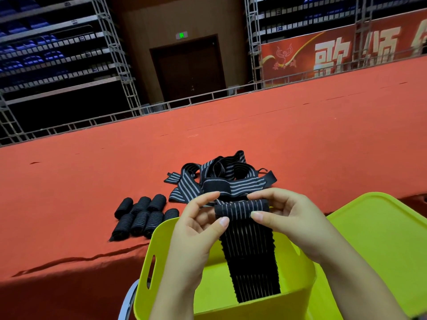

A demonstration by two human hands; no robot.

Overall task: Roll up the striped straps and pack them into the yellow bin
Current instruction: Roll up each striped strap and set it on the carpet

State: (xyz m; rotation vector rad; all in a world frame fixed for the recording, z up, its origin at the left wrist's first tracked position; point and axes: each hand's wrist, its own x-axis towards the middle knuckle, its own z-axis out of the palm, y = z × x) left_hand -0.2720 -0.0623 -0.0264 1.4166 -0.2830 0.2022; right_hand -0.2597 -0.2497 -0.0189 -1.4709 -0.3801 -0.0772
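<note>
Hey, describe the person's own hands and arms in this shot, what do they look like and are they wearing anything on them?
Both are bare. The left hand and right hand wear no gloves, and no rings, watch or bracelet show. The fingernails are short and plain, with no visible polish. Both forearms are uncovered down to the bottom edge of the picture, so no sleeve or cuff is visible.

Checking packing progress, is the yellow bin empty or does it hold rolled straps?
No rolls visible: yellow bin holds only the strap tail.
</note>
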